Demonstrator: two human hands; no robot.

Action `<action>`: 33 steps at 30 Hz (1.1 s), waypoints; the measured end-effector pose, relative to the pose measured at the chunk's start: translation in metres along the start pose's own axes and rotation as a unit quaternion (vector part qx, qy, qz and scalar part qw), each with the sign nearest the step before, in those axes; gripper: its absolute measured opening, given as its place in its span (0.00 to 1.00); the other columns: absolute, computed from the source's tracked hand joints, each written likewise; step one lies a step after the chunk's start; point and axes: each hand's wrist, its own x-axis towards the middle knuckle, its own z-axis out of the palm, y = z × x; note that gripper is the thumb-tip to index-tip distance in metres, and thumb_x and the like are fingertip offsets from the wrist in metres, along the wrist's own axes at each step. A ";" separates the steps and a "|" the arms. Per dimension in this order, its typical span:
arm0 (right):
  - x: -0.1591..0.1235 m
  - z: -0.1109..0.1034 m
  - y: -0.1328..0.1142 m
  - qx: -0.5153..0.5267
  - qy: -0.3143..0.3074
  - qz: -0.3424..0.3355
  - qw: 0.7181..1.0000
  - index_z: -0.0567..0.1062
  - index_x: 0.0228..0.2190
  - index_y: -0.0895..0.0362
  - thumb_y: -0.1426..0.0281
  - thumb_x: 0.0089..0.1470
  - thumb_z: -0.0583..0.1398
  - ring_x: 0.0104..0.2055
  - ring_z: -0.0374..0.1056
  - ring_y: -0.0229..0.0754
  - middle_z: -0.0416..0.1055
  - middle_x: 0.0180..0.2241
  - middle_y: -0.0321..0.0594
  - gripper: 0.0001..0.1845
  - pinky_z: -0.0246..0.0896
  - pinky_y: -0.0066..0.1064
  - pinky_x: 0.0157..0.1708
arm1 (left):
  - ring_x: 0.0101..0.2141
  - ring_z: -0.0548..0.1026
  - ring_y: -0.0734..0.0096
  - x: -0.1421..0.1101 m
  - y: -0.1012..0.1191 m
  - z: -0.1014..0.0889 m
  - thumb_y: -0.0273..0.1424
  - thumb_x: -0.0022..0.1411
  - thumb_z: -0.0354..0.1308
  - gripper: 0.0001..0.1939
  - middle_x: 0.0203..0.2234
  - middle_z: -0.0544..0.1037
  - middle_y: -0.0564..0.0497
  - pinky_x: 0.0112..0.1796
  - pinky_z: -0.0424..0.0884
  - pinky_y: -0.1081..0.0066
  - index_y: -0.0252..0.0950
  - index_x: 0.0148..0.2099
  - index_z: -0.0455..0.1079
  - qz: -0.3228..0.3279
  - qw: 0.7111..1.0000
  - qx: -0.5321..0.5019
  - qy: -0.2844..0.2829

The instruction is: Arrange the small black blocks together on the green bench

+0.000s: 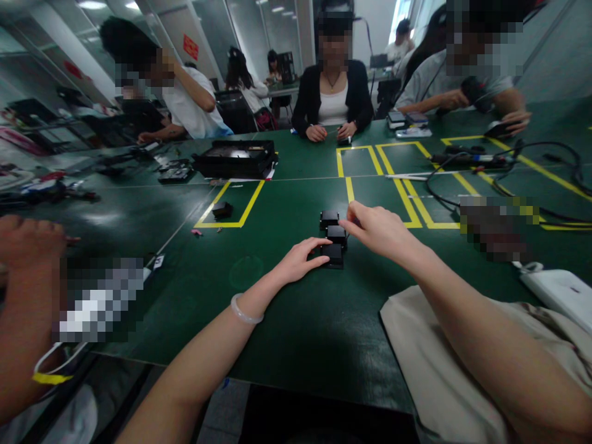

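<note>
Three small black boxes stand close together in a short column on the green table: a far box (329, 217), a middle box (336, 233) and a near box (333, 254). My left hand (300, 260), with a pale bracelet at the wrist, has thumb and fingertips around the left side of the near box. From the right, my right hand (377, 227) reaches in with curled fingers, its fingertips at the right edge of the middle and far boxes. The contact under those right fingertips is partly hidden.
A beige cloth bag (402, 333) lies under my right forearm, beside a white power bank (562, 290). Yellow tape (411, 213) marks rectangles on the table. Black cables (513, 172) run at right; a black open casing (235, 159) sits further back. Other people sit around.
</note>
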 end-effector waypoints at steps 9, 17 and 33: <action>-0.001 0.001 0.002 0.029 -0.008 -0.026 0.999 0.62 0.42 0.53 0.65 0.59 0.49 0.30 0.66 0.43 0.73 0.31 0.39 0.10 0.43 0.30 0.24 | 0.49 0.70 0.63 0.000 0.001 0.000 0.38 0.65 0.54 0.20 0.50 0.71 0.48 0.46 0.67 0.66 0.42 0.58 0.63 -0.003 1.000 0.001 -0.001; 0.000 0.001 -0.001 0.002 -0.003 -0.011 1.000 0.65 0.36 0.53 0.59 0.62 0.47 0.30 0.67 0.44 0.72 0.28 0.39 0.13 0.43 0.30 0.23 | 0.49 0.70 0.61 0.000 0.002 -0.001 0.39 0.65 0.53 0.20 0.50 0.71 0.47 0.46 0.67 0.65 0.42 0.58 0.63 -0.003 1.000 -0.006 -0.003; 0.003 0.005 -0.001 -0.036 0.008 0.017 0.999 0.66 0.39 0.53 0.58 0.63 0.45 0.31 0.68 0.46 0.73 0.30 0.42 0.16 0.40 0.30 0.23 | 0.49 0.69 0.62 -0.001 0.001 -0.001 0.38 0.65 0.54 0.20 0.50 0.71 0.48 0.46 0.67 0.66 0.42 0.58 0.64 0.001 1.000 -0.003 -0.002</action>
